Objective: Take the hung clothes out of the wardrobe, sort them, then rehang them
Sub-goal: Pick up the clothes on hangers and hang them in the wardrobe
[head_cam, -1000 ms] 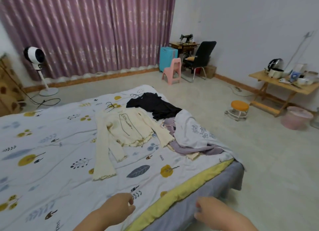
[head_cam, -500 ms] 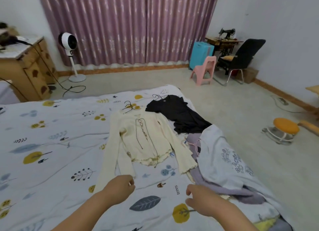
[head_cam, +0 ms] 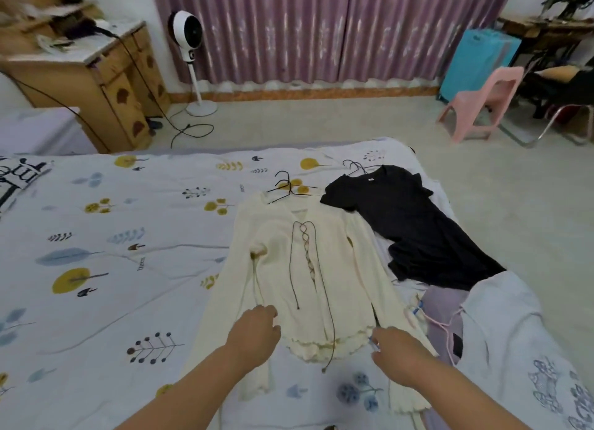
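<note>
A cream long-sleeved top (head_cam: 318, 268) with a dark lace-up front lies flat on the bed (head_cam: 96, 252), black wire hangers (head_cam: 287, 186) at its neck. A black top (head_cam: 408, 223) on a hanger lies to its right. A pile of lilac and white clothes (head_cam: 482, 326) sits at the bed's right edge. My left hand (head_cam: 255, 331) hovers with curled fingers over the cream top's lower left side. My right hand (head_cam: 397, 352) reaches the hem at the lower right, fingers curled; whether either hand grips cloth is unclear.
A wooden dresser (head_cam: 106, 72) with cables stands at the back left, a white standing fan (head_cam: 188, 30) next to it before purple curtains (head_cam: 321, 27). A pink plastic chair (head_cam: 482, 104), a blue case (head_cam: 475, 59) and a sewing table (head_cam: 553, 24) are at the back right.
I have stepped closer and turned left, so the cream top now lies right below me. Both hands have moved forward from the bed's edge to the top's lower part.
</note>
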### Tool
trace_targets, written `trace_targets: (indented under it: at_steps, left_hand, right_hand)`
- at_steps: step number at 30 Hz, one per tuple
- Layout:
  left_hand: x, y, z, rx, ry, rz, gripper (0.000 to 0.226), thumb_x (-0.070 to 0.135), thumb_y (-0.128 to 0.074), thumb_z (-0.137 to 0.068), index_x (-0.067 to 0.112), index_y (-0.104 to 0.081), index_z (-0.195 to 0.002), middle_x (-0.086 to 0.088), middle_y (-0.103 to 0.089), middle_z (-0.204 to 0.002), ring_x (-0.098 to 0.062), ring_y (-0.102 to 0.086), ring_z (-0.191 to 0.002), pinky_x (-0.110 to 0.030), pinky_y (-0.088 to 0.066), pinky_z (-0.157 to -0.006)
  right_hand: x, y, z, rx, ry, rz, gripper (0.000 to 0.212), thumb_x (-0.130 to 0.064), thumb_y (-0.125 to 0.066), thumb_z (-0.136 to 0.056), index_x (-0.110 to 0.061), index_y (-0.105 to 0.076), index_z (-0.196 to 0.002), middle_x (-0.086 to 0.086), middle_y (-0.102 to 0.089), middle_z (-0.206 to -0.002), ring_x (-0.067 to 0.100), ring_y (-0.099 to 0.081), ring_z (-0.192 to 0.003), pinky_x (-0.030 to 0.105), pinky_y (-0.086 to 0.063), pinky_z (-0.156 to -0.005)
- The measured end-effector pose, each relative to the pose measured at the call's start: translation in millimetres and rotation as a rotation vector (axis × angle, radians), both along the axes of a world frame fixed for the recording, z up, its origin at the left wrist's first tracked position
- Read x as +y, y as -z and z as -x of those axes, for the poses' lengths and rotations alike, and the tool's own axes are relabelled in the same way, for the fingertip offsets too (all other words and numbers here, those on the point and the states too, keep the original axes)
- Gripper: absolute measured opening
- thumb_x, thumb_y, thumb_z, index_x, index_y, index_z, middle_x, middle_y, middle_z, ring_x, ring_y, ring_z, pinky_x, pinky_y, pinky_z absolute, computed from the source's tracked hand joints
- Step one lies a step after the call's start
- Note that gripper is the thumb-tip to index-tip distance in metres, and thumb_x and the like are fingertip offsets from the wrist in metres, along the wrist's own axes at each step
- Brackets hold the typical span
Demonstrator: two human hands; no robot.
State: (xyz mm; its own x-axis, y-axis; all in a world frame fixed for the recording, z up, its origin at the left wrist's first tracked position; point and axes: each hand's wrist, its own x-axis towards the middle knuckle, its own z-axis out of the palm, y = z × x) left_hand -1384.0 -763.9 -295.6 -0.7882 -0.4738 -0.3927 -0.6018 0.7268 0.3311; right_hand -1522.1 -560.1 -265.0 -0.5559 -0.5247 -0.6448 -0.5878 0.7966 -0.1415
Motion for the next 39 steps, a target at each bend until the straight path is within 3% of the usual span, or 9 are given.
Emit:
trace_targets:
  at_steps: [5,12,17,21,23,26,33,36,39]
  left_hand:
    - [-51.5,63.5,66.7,-0.033,-0.037,0.174,0.048,0.03,-0.035,-0.099,0.015,-0.026,-0.143,-0.006,-0.027,-0.15,-0.019,-0.032,-0.134,-0.028,-0.031,-0.105]
    - [-125.9,145.2,167.0,-0.044,-0.112,0.372,0.058,0.038,-0.022,-0.1,0.018,0.004,-0.149,-0.006,0.015,-0.157,-0.027,0.01,-0.145,-0.044,-0.001,-0.116]
    - [-180.8,209.9,208.1,-0.1,-0.056,0.447,0.066,0.058,-0.005,-0.093,0.026,0.017,-0.146,-0.002,0.02,-0.156,-0.027,0.022,-0.142,-0.05,0.013,-0.112]
    - [-188.8,256.7,209.7,-0.015,-0.039,0.473,0.084,0.064,0.018,-0.068,0.029,0.017,-0.144,-0.002,0.016,-0.156,-0.022,0.033,-0.136,-0.043,0.033,-0.1]
    - [-191.8,269.4,208.7,0.066,-0.054,0.479,0.08,0.065,0.006,-0.076,0.03,0.003,-0.148,-0.003,0.005,-0.158,-0.021,0.027,-0.138,-0.042,0.026,-0.106]
    - [-198.2,279.1,205.9,0.165,-0.073,0.469,0.066,0.058,-0.024,-0.086,0.027,-0.031,-0.144,-0.006,-0.031,-0.151,-0.026,-0.008,-0.143,-0.047,-0.001,-0.112]
    - [-206.2,294.7,203.2,0.431,-0.072,0.486,0.063,0.046,-0.042,-0.08,0.024,-0.04,-0.138,-0.006,-0.037,-0.147,-0.027,-0.024,-0.139,-0.046,-0.012,-0.112]
    - [-208.6,299.3,204.1,0.487,-0.075,0.467,0.065,0.046,-0.043,-0.078,0.023,-0.04,-0.138,-0.006,-0.038,-0.147,-0.026,-0.026,-0.139,-0.047,-0.018,-0.109]
    - [-211.2,300.5,203.6,0.504,-0.083,0.473,0.064,0.046,-0.042,-0.079,0.023,-0.041,-0.138,-0.005,-0.037,-0.148,-0.026,-0.026,-0.139,-0.046,-0.016,-0.111]
  right_hand:
    - [-57.9,70.7,59.9,0.048,-0.069,0.036,0.034,-0.02,-0.034,-0.098,-0.015,-0.038,-0.132,0.006,-0.04,-0.132,0.022,-0.04,-0.12,0.029,-0.039,-0.092]
    - [-124.9,141.8,135.6,0.11,-0.16,0.121,0.039,-0.016,-0.035,-0.098,-0.019,-0.034,-0.137,0.003,-0.038,-0.134,0.019,-0.039,-0.121,0.029,-0.04,-0.098]
    - [-172.6,163.4,195.3,0.237,-0.193,0.283,0.039,-0.02,-0.035,-0.099,-0.019,-0.033,-0.138,0.0,-0.035,-0.137,0.017,-0.038,-0.122,0.028,-0.037,-0.1]
    - [-219.1,175.2,241.9,0.332,-0.206,0.397,0.044,-0.022,-0.039,-0.099,-0.016,-0.032,-0.141,0.003,-0.035,-0.141,0.02,-0.037,-0.126,0.031,-0.036,-0.102]
    - [-250.9,185.4,263.2,0.367,-0.215,0.424,0.046,-0.022,-0.04,-0.098,-0.013,-0.03,-0.143,0.006,-0.032,-0.144,0.023,-0.034,-0.13,0.033,-0.033,-0.103]
    - [-304.2,201.1,292.1,0.424,-0.202,0.48,0.049,-0.021,-0.041,-0.098,-0.008,-0.027,-0.144,0.01,-0.029,-0.147,0.026,-0.029,-0.134,0.035,-0.029,-0.105]
    - [-416.7,234.8,354.6,0.417,-0.213,0.292,0.079,-0.022,-0.048,-0.092,-0.01,0.005,-0.15,0.007,0.009,-0.158,0.022,0.006,-0.146,0.047,-0.002,-0.118]
    - [-439.0,245.4,365.8,0.36,-0.169,0.216,0.077,-0.03,-0.052,-0.086,-0.011,-0.01,-0.149,0.007,-0.016,-0.155,0.025,-0.013,-0.144,0.054,-0.004,-0.115]
    - [-444.5,250.6,363.1,0.424,-0.168,0.262,0.05,-0.031,-0.055,-0.083,-0.009,-0.043,-0.126,0.012,-0.048,-0.129,0.031,-0.042,-0.122,0.043,-0.03,-0.103]
